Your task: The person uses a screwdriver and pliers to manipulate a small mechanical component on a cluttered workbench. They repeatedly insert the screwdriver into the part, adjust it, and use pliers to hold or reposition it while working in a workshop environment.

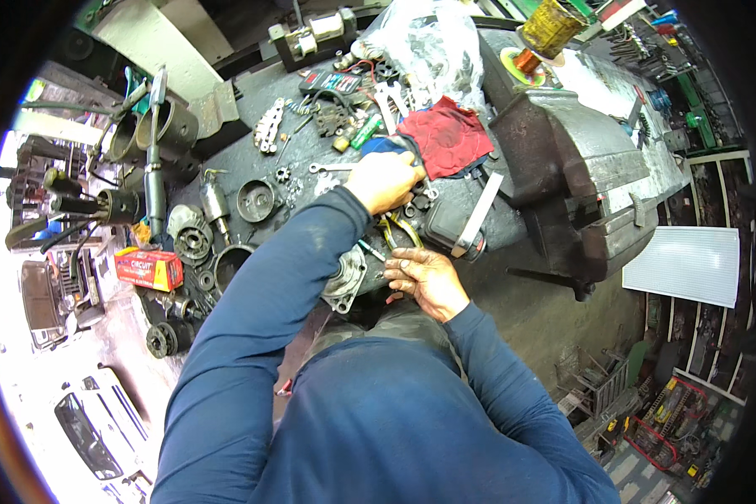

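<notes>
I have the bare left hand stretched forward over the cluttered dark grey surface, its fingers curled inward at the edge of a dark blue cloth; the back of the hand faces me, so I cannot tell whether anything sits inside it. Just beyond it I see a crumpled red cloth, with a pair of silver metal open-ended wrenches and a small green cylinder near by. A slim silver ring-ended wrench lies to the left of that hand. I have the bare right hand lower, close to the body, its bent fingers pinching one end of a thin pale rod. The rod slants up to the left, near a silver cast-metal housing by the surface's near edge. Between the two hands I make out yellow-handled pliers, and to their right a black rectangular case with a flat light-coloured bar across its end. Well to the left I see a round dark metal cup and a red and yellow cardboard box.
</notes>
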A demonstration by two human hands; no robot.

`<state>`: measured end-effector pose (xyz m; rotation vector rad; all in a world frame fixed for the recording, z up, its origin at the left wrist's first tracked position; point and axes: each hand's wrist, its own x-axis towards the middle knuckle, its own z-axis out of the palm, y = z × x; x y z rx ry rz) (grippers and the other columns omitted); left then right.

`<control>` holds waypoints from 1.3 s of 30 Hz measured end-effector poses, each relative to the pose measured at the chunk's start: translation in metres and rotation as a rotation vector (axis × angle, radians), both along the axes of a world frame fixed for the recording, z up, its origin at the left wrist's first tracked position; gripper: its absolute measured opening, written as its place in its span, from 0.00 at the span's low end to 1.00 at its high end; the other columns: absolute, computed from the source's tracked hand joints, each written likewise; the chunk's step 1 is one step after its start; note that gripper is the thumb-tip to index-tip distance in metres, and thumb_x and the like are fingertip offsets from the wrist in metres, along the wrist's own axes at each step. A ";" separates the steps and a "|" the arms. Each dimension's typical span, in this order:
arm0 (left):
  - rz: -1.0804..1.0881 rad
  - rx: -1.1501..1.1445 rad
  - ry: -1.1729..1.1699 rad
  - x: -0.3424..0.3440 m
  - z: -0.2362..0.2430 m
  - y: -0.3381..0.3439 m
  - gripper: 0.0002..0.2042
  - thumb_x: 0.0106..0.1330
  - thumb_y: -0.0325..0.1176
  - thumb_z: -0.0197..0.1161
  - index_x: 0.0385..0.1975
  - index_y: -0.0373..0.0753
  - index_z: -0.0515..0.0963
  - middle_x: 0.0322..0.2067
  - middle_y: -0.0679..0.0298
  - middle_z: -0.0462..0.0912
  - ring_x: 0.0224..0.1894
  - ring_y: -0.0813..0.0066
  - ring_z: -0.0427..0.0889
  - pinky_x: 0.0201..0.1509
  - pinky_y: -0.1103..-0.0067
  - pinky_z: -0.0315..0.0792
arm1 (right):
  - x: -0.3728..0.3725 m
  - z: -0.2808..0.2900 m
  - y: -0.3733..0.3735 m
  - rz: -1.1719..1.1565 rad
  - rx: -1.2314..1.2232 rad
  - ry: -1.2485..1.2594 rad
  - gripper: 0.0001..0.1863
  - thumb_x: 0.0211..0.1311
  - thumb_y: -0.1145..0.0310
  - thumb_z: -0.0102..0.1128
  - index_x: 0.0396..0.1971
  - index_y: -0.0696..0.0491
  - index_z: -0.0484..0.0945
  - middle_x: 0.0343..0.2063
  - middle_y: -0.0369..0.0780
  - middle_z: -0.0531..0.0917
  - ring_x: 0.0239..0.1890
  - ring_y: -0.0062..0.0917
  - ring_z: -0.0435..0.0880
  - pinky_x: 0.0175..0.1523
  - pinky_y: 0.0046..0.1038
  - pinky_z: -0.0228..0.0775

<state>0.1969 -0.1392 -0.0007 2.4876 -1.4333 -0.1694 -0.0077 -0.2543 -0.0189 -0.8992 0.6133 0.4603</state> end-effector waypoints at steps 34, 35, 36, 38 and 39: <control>1.140 -0.924 1.177 -0.206 0.028 0.185 0.18 0.62 0.17 0.53 0.53 0.35 0.74 0.41 0.63 0.80 0.32 0.80 0.74 0.35 0.80 0.72 | 0.042 0.033 0.072 0.545 -1.192 -1.138 0.14 0.59 0.65 0.75 0.43 0.54 0.87 0.39 0.44 0.86 0.41 0.42 0.87 0.45 0.41 0.81; 1.122 -0.905 1.197 -0.209 0.030 0.188 0.18 0.62 0.17 0.53 0.53 0.35 0.74 0.41 0.63 0.81 0.32 0.80 0.75 0.35 0.80 0.72 | 0.042 0.034 0.072 0.541 -1.196 -1.147 0.13 0.59 0.65 0.75 0.42 0.55 0.87 0.39 0.44 0.86 0.41 0.42 0.87 0.45 0.41 0.81; 1.118 -0.876 1.217 -0.212 0.031 0.191 0.18 0.62 0.17 0.53 0.52 0.35 0.75 0.42 0.63 0.81 0.32 0.80 0.75 0.35 0.80 0.72 | 0.043 0.035 0.073 0.542 -1.202 -1.150 0.13 0.59 0.65 0.75 0.40 0.55 0.87 0.39 0.44 0.86 0.40 0.42 0.87 0.44 0.41 0.81; 1.107 -0.955 1.255 -0.224 0.031 0.193 0.18 0.63 0.17 0.52 0.52 0.35 0.75 0.42 0.65 0.81 0.33 0.81 0.76 0.37 0.81 0.73 | 0.046 0.041 0.073 0.640 -1.209 -1.089 0.12 0.57 0.66 0.76 0.38 0.55 0.87 0.37 0.45 0.86 0.40 0.43 0.88 0.45 0.39 0.81; 1.107 -1.001 1.268 -0.231 0.029 0.192 0.18 0.64 0.17 0.52 0.53 0.35 0.75 0.42 0.65 0.81 0.34 0.81 0.76 0.37 0.81 0.73 | 0.049 0.044 0.074 0.673 -1.235 -1.086 0.12 0.57 0.66 0.76 0.38 0.56 0.87 0.36 0.45 0.87 0.40 0.43 0.88 0.46 0.39 0.81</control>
